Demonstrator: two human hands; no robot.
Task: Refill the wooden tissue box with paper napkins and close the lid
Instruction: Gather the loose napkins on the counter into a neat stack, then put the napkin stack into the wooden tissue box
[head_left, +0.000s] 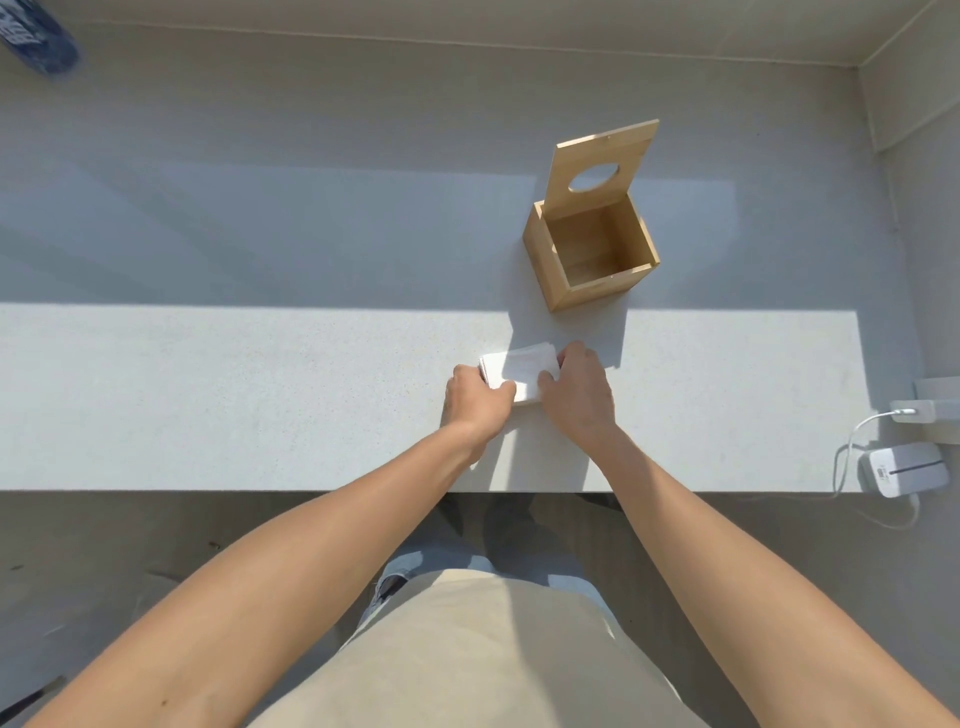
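A white stack of paper napkins (522, 366) lies on the pale counter (260, 395), near its front edge. My left hand (475, 402) grips the stack's left end and my right hand (576, 387) grips its right end. Beyond them stands the wooden tissue box (561, 275), its inside bare. Its hinged lid (602, 156), with an oval hole, stands upright at the back of the box. The box is about a hand's length beyond the napkins, slightly to the right.
A white charger block (906, 470) with a cable lies at the counter's right front corner, beside a flat white device (914, 413). A dark blue object (39, 36) sits at the far left back. A wall rises behind and to the right.
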